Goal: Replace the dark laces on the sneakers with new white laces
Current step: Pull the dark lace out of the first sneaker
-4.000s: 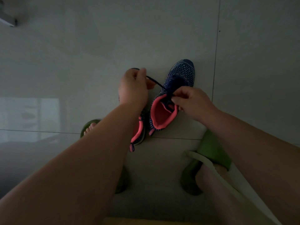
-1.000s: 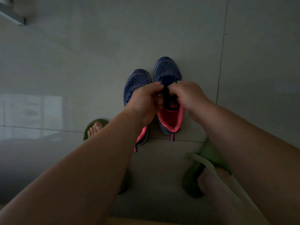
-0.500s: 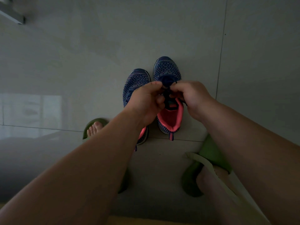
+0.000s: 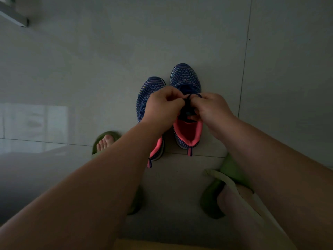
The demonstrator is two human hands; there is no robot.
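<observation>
Two dark blue knit sneakers with pink lining stand side by side on the grey tiled floor, toes pointing away. The right sneaker [image 4: 185,78] sits slightly further off than the left sneaker [image 4: 147,92]. My left hand [image 4: 162,105] and my right hand [image 4: 210,107] meet over the right sneaker's tongue. Both pinch the dark lace [image 4: 189,100], which loops up between the fingertips. My left forearm hides most of the left sneaker's heel. No white lace is in sight.
My feet in green slippers rest on the floor, the left slipper [image 4: 102,141] left of the sneakers and the right slipper [image 4: 212,199] below them. A pale strap [image 4: 228,181] crosses the right foot. A metal bar [image 4: 14,17] shows top left.
The right sneaker was turned straight and set beside the left one. My left hand came in from the pulled-out lace, and both hands now pinch the lace together over the tongue.
</observation>
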